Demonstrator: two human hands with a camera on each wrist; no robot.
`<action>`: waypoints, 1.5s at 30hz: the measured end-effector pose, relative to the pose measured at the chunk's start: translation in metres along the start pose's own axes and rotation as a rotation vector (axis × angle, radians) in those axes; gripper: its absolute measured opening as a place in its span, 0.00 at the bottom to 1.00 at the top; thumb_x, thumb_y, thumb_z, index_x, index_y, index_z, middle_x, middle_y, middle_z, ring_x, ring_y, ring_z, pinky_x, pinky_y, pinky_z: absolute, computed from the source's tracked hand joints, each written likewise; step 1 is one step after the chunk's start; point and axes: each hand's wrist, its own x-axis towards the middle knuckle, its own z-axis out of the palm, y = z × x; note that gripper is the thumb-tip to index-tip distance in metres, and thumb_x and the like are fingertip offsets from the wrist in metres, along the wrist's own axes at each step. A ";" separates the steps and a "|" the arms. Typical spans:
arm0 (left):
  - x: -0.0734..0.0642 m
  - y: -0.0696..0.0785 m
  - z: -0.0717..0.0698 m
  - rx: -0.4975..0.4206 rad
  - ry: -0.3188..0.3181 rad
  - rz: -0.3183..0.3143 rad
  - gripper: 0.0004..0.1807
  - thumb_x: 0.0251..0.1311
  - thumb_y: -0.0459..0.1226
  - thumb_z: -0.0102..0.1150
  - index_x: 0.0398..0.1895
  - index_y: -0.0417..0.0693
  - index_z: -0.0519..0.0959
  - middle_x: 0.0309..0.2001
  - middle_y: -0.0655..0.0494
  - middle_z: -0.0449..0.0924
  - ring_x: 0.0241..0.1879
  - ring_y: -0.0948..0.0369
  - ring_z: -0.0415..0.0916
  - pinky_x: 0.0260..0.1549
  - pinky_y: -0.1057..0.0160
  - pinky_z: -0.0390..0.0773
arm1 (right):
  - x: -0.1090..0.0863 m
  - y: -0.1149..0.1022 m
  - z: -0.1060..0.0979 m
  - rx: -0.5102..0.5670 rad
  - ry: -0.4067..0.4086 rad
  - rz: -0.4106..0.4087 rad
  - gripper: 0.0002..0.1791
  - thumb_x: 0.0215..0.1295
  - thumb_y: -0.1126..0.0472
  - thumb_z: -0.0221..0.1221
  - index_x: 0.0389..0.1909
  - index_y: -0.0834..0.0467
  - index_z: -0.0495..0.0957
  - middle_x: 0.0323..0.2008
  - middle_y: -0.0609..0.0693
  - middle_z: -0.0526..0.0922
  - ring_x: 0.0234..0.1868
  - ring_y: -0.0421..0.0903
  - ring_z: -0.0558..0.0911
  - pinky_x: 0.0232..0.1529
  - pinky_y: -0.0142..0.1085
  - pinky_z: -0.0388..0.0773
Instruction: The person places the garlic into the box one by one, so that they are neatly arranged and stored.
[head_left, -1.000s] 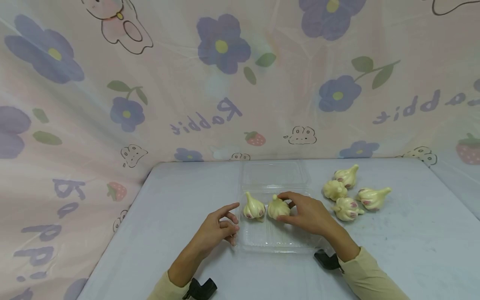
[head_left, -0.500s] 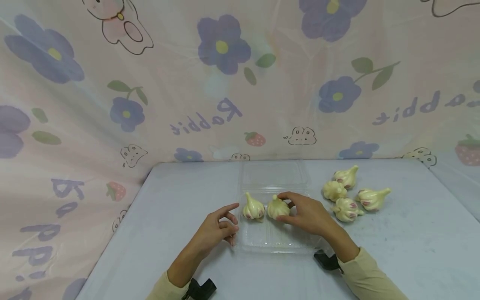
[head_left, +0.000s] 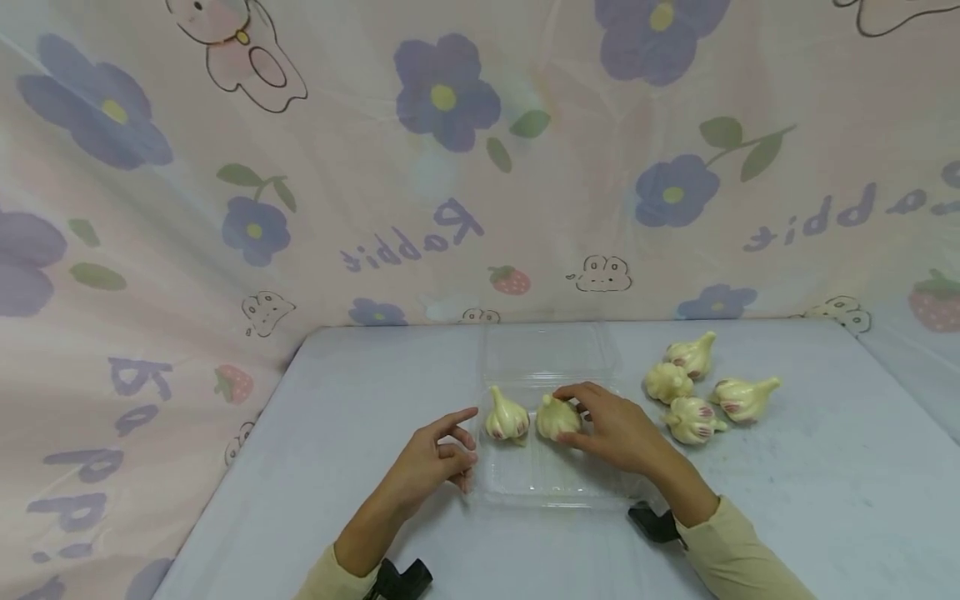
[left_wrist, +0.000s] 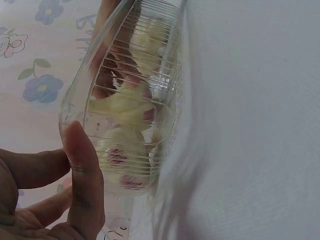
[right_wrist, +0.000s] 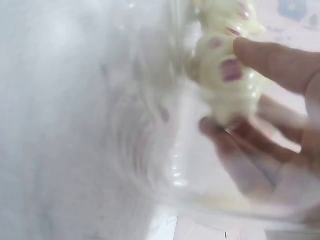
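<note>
My right hand [head_left: 611,427] holds a garlic bulb [head_left: 556,418] between thumb and fingers, over the base of a clear plastic box [head_left: 525,487]. In the right wrist view, the thumb and fingers lie on either side of this purple-streaked bulb [right_wrist: 227,82]. Another garlic bulb [head_left: 507,417] sits in the box's left part, stem up. At the box's left side is my left hand [head_left: 431,462], fingers loosely bent and index finger reaching to the wall. The left wrist view has its thumb [left_wrist: 82,165] against the rim of the ribbed box [left_wrist: 115,55], with garlic visible through the plastic.
The box's hinged lid [head_left: 547,350] lies open toward the back. Several more garlic bulbs [head_left: 692,418] form a loose group on the white tabletop [head_left: 810,492] to the right. A patterned curtain [head_left: 322,167] rises behind the table.
The bulb in my right hand has tilted and shifted very slightly, its stem now a little lower. My left hand stays at the box's side, and the other bulbs have not moved.
</note>
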 end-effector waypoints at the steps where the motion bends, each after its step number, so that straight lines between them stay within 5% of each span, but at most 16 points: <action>1: 0.000 0.000 0.000 0.000 0.003 -0.001 0.36 0.63 0.22 0.56 0.75 0.43 0.61 0.46 0.44 0.69 0.28 0.61 0.76 0.26 0.65 0.84 | 0.000 0.000 0.001 -0.005 0.004 -0.012 0.31 0.59 0.45 0.69 0.61 0.50 0.75 0.58 0.50 0.80 0.49 0.48 0.84 0.45 0.44 0.82; 12: 0.001 0.000 0.000 -0.002 -0.001 -0.003 0.36 0.63 0.22 0.56 0.75 0.43 0.61 0.45 0.45 0.69 0.24 0.62 0.76 0.26 0.65 0.83 | 0.000 -0.001 0.000 -0.018 -0.032 -0.035 0.28 0.61 0.44 0.66 0.60 0.49 0.74 0.55 0.45 0.83 0.50 0.45 0.86 0.45 0.45 0.83; 22: -0.001 0.000 0.000 0.001 0.004 -0.002 0.36 0.64 0.23 0.55 0.75 0.42 0.60 0.45 0.47 0.68 0.27 0.62 0.76 0.26 0.65 0.82 | 0.000 0.000 0.004 -0.040 0.036 -0.052 0.25 0.61 0.47 0.67 0.57 0.51 0.76 0.55 0.48 0.82 0.47 0.46 0.86 0.40 0.43 0.82; 45: 0.001 0.000 0.000 0.002 0.009 -0.013 0.36 0.63 0.22 0.55 0.75 0.42 0.61 0.46 0.43 0.69 0.27 0.61 0.76 0.26 0.66 0.83 | 0.000 0.000 0.003 -0.009 0.042 -0.047 0.23 0.63 0.50 0.66 0.57 0.53 0.78 0.56 0.49 0.83 0.48 0.48 0.86 0.42 0.43 0.83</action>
